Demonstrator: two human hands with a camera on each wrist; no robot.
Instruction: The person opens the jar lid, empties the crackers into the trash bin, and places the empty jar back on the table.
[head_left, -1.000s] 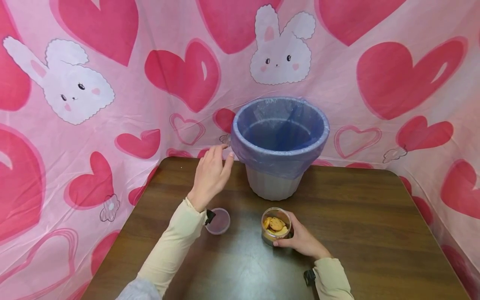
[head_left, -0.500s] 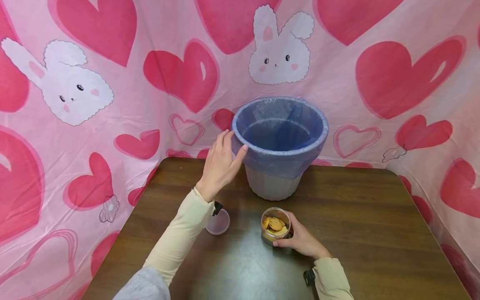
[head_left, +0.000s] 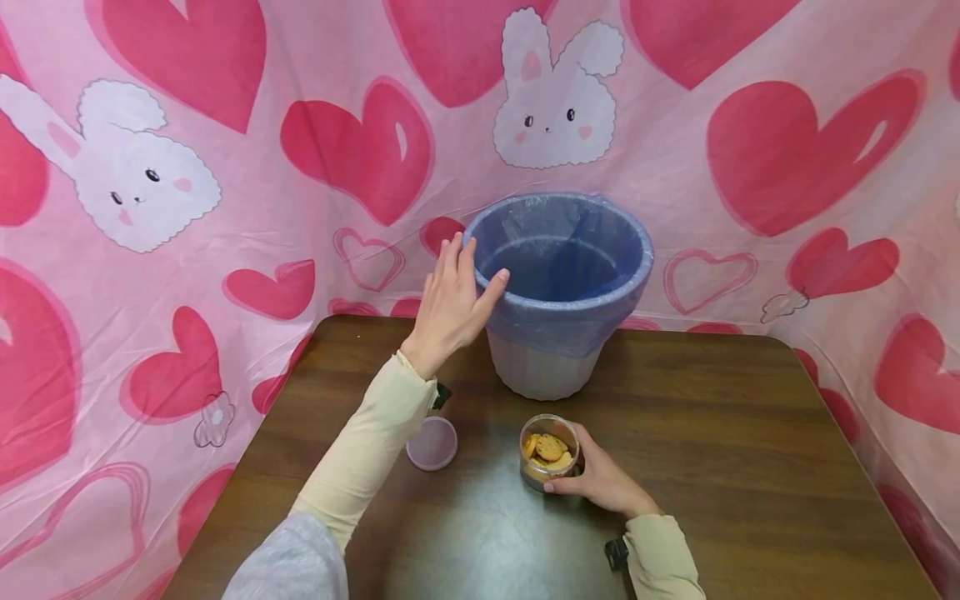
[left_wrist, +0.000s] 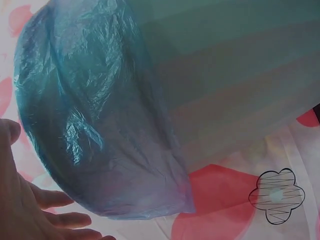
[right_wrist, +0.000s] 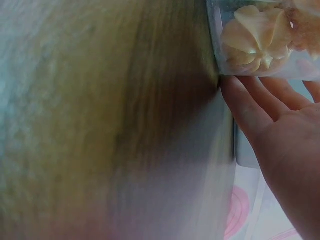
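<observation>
My left hand (head_left: 452, 307) is at the left rim of a white trash bin (head_left: 543, 365), its fingers extended and spread. A blue plastic bag (head_left: 570, 321) lines the bin and folds over its rim. In the left wrist view the fingers lie right along the bag's edge (left_wrist: 90, 130). My right hand (head_left: 609, 485) grips a clear jar (head_left: 534, 477) from its right side, thumb in front. Small cookies (head_left: 551, 448) sit inside the open-topped jar, which stands upright on the table. One swirl-shaped cookie (right_wrist: 257, 42) shows through the jar's wall in the right wrist view.
A round translucent lid (head_left: 432, 444) lies flat on the brown wooden table (head_left: 712, 450), left of the jar and below my left forearm. A pink cloth (head_left: 360, 50) with hearts and rabbits hangs behind and beside the table. The bin stands near the table's back edge.
My left hand has moved up and to the right, from beside the bin onto its left rim. The right hand and the jar have stayed in place.
</observation>
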